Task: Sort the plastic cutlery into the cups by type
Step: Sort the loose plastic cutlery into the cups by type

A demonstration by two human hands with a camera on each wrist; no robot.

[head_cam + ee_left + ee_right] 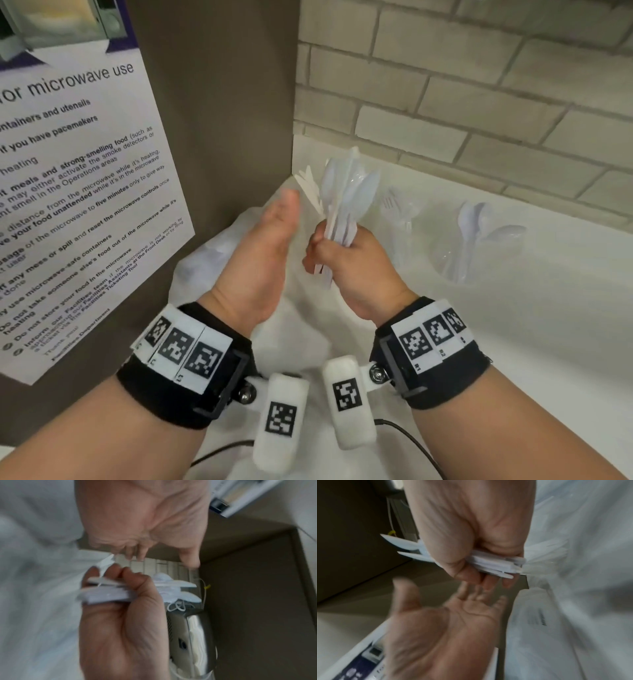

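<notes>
two clear plastic cups stand on the white counter [513, 342] at the far right, near the pale brick wall [479, 85]. the nearer-left cup [400, 219] holds white forks; the cup to its right [476, 253] holds glossy white spoons. the right hand [346, 263] clenches a mixed bundle of white cutlery [342, 198] by the handles, heads fanned upward. the left hand [260, 253] is beside it, fingers extended, holding nothing. a crinkled white plastic bag [305, 329] lies beneath both hands.
</notes>
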